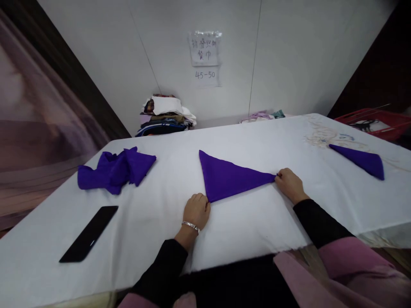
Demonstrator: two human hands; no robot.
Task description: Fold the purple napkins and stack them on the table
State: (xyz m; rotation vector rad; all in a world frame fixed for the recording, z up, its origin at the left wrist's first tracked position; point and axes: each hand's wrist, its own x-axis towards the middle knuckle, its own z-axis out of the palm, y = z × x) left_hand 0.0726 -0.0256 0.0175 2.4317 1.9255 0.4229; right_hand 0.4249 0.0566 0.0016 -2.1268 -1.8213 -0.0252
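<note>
A purple cloth napkin [226,176] lies flat on the white tablecloth [257,141], folded into a triangle. My left hand [196,210] is closed and pinches its near corner. My right hand [289,184] is closed and pinches its right tip. A silver bracelet sits on my left wrist. Both sleeves are black.
A crumpled purple napkin [114,170] lies at the left, and a folded purple one [362,160] at the right. A black phone [89,233] rests near the left front edge. Piled clothes [165,114] stand against the back wall, under a paper sign [204,48]. A red basket [377,121] is far right.
</note>
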